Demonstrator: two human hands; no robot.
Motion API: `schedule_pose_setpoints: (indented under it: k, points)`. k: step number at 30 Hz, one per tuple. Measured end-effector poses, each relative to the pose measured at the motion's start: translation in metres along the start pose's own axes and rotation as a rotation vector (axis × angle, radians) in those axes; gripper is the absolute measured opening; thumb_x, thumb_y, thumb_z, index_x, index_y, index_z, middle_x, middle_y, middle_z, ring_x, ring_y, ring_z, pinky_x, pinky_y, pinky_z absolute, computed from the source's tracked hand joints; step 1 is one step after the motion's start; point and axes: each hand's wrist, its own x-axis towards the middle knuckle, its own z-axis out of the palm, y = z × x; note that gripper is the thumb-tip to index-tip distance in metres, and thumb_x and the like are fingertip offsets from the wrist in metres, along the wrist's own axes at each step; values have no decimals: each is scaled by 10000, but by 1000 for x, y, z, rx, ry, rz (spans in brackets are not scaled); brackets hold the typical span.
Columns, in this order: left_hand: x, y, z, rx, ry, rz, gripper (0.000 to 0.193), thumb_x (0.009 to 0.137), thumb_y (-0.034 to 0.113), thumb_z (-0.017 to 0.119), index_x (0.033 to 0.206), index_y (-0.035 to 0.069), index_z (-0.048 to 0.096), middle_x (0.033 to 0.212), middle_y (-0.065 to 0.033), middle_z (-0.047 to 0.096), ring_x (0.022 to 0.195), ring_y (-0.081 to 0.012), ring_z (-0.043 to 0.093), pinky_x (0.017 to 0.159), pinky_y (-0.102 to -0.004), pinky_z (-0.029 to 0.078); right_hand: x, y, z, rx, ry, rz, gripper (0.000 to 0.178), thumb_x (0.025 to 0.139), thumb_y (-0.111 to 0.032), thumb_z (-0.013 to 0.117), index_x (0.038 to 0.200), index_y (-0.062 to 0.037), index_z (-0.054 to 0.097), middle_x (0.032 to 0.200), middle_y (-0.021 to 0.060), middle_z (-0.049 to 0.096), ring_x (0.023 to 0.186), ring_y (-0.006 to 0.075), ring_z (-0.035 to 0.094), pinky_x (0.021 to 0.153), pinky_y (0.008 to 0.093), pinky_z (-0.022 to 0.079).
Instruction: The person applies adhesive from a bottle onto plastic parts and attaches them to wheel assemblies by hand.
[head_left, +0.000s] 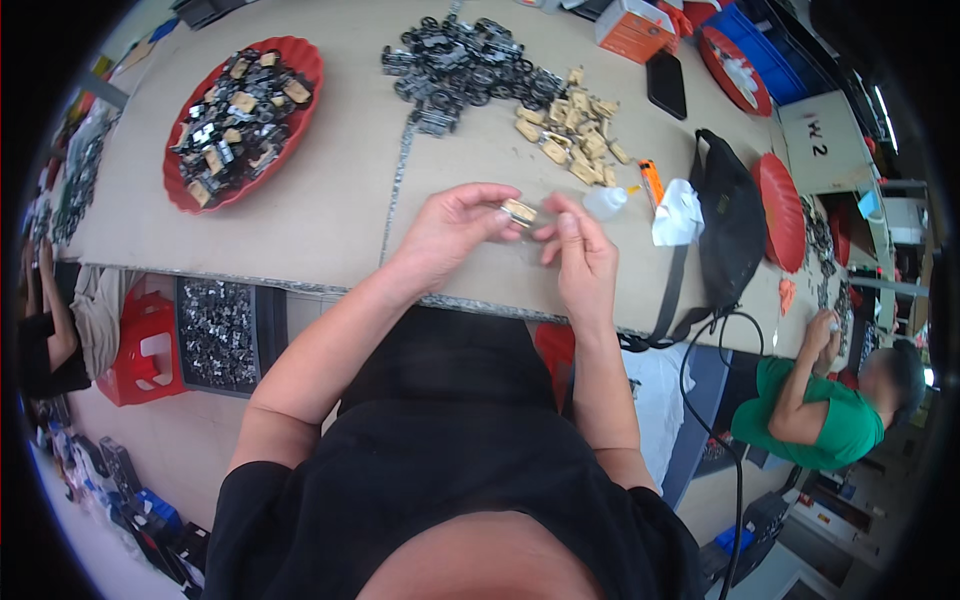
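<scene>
Left hand [452,228] fingers curled, pinching a small tan-and-black part [518,211] at its fingertips; right hand [583,255] touches the same part from 3 o'clock, thumb and forefinger closed on its edge, other fingers loosely bent. Part sits between both hands, held just above the counter [330,210] near its front edge. At 1 o'clock from the hands, a small clear squeeze bottle [606,203] lies on the counter, with an orange cutter [651,183] and a crumpled white cloth [678,213] just beside it. At 12 o'clock, a loose pile of tan parts [572,126]; past it, toward 11 o'clock, a heap of black parts [460,68]. At 10 o'clock, well apart, a red tray [243,120] filled with assembled black-and-tan pieces. Black phone [666,84] and orange box [634,28] at 1 o'clock, far side. Black bag [729,215] at 3 o'clock, strap hanging off the counter edge. Another person in a green shirt [835,418] sits at 4 o'clock, hands at the counter corner.
</scene>
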Motion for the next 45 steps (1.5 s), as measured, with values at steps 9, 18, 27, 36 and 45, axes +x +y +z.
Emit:
schedule_pose_setpoints:
  k: [9, 18, 27, 36, 45]
  points:
    - [5, 14, -5, 185, -60, -52, 266, 825, 66, 545, 1079, -9, 523, 952, -45, 574, 716, -53, 520, 659, -200, 449, 13, 18, 0, 567, -273, 246, 195, 885, -100, 438, 987, 29, 544, 830, 76, 586, 676, 96, 536, 567, 203, 440]
    - [53, 58, -77, 1401, 283, 646, 382, 640, 95, 680, 974, 53, 499, 909, -116, 533, 887, -287, 503, 763, -369, 422, 16, 16, -1, 688, -250, 263, 185, 877, -113, 463, 976, 17, 550, 798, 59, 580, 634, 99, 535, 539, 215, 439]
    - [22, 61, -63, 1425, 81, 540, 241, 677, 89, 644, 888, 41, 539, 880, -89, 536, 799, -264, 542, 679, -334, 452, 15, 15, -3, 694, -221, 259, 200, 885, -121, 445, 1001, 17, 531, 874, 100, 588, 684, 124, 568, 572, 243, 477]
    - [-1, 50, -64, 1415, -3, 579, 130, 720, -3, 520, 841, 17, 562, 953, -106, 505, 854, -258, 540, 727, -324, 451, 37, -6, 22, 634, -183, 224, 214, 882, -142, 457, 1007, 23, 513, 891, 113, 583, 718, 149, 577, 633, 264, 487]
    - [-4, 28, -48, 729, 139, 295, 171, 777, -49, 518, 943, -9, 535, 934, -82, 521, 845, -154, 547, 729, -247, 460, 43, 7, 50, 618, -164, 265, 214, 884, -149, 456, 996, 28, 504, 887, 105, 569, 790, 171, 576, 725, 295, 484]
